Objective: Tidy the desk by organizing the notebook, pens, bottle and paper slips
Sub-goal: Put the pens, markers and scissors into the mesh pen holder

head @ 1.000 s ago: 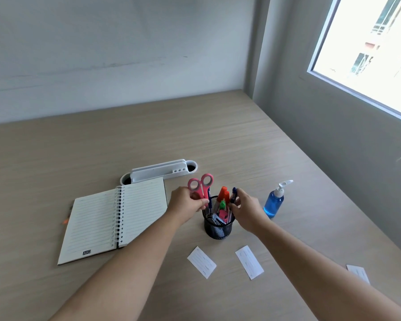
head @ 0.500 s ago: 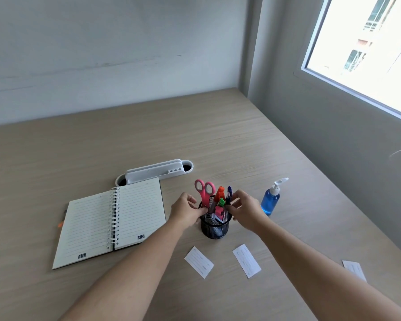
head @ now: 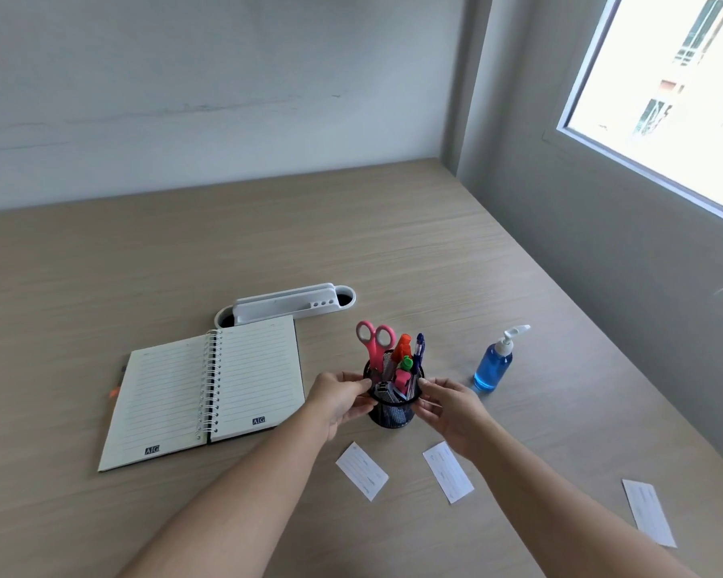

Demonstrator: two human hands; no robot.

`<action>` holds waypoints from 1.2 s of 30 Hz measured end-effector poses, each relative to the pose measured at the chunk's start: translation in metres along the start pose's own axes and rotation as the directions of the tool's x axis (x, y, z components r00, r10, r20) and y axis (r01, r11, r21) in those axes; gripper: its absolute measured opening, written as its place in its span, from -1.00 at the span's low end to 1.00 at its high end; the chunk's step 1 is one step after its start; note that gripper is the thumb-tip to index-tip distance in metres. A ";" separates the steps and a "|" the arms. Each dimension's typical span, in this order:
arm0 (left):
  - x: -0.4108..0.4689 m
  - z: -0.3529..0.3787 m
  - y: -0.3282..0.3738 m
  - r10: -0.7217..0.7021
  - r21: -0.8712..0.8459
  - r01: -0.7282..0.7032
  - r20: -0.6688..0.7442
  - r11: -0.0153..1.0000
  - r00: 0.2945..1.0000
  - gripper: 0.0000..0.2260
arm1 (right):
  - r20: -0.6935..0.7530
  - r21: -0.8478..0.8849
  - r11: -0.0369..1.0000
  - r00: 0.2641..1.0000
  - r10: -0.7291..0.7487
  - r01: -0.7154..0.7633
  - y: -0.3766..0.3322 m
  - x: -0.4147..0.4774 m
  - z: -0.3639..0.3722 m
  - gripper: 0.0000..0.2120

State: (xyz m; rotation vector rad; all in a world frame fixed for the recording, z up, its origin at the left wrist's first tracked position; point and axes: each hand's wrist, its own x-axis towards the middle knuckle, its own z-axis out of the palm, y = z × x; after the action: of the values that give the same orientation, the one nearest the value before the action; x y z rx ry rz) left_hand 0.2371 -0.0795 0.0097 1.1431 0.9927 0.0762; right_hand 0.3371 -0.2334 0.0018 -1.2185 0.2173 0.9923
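A black mesh pen cup (head: 393, 413) stands on the wooden desk (head: 393, 244), filled with pink scissors (head: 374, 342), an orange marker, a green one and a blue pen. My left hand (head: 339, 396) grips the cup's left side and my right hand (head: 451, 406) grips its right side. An open spiral notebook (head: 203, 392) lies to the left. A blue pump bottle (head: 493, 365) stands to the right. Three white paper slips lie nearer me: one (head: 362, 471), another (head: 447, 471), and a third (head: 647, 517) at the far right.
A white desk organiser (head: 287, 306) lies behind the notebook. An orange pen tip (head: 114, 392) peeks out from under the notebook's left edge. Walls close the desk at the back and right, with a window at upper right.
Both hands have come down from the scissors and pens at the top of the cup to its sides and now hold the cup itself.
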 end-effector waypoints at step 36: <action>0.080 -0.063 0.056 0.108 -0.043 -0.112 -0.091 0.993 0.990 -0.85 | -0.108 -0.434 0.881 0.960 -0.258 0.188 -0.071 0.122 0.106 -0.82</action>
State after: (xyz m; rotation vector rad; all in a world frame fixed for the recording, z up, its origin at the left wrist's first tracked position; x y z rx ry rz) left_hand 0.2643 0.0328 0.0003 1.1582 1.0008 0.2397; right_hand 0.4238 -0.0798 0.0143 -1.6834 -0.0172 0.7554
